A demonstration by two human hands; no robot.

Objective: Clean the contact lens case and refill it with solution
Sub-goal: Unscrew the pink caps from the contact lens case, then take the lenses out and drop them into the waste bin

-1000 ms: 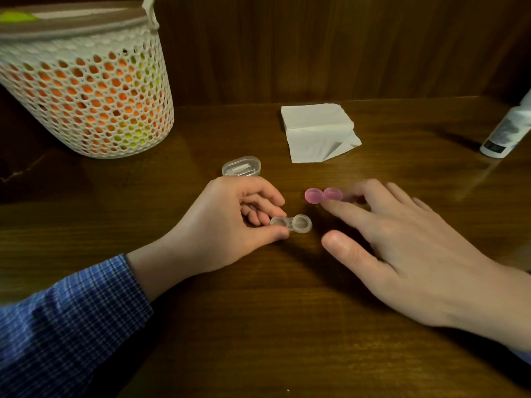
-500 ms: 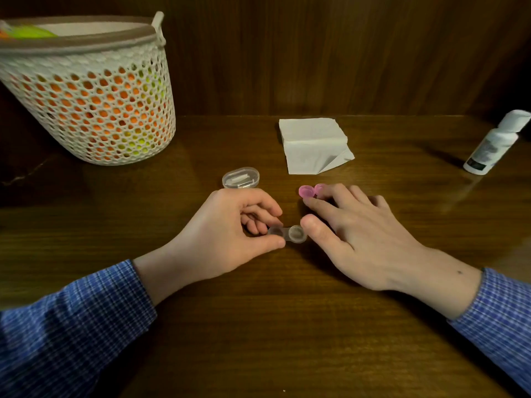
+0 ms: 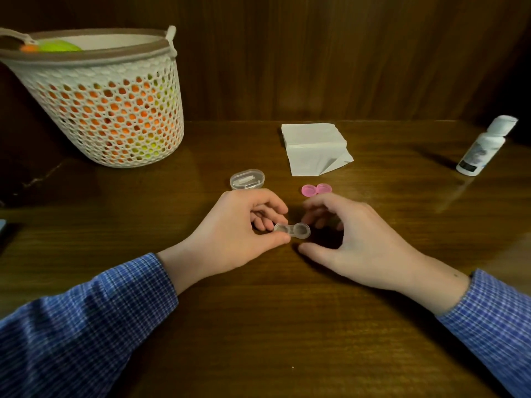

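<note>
Left hand (image 3: 232,234) grip pinches clear lens case (image 3: 291,231). Right hand (image 3: 353,239) curled beside it, grip holding nothing (pink caps (image 3: 316,189) off, on table (image 3: 258,326)).

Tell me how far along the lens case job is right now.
Done: both pink caps are off and lie on the table beyond the hands. In hand: the left hand pinches the open lens case; the right hand curls beside it, holding nothing. Left: wiping with the tissue, refilling from the capped bottle standing at far right, recapping.
</note>
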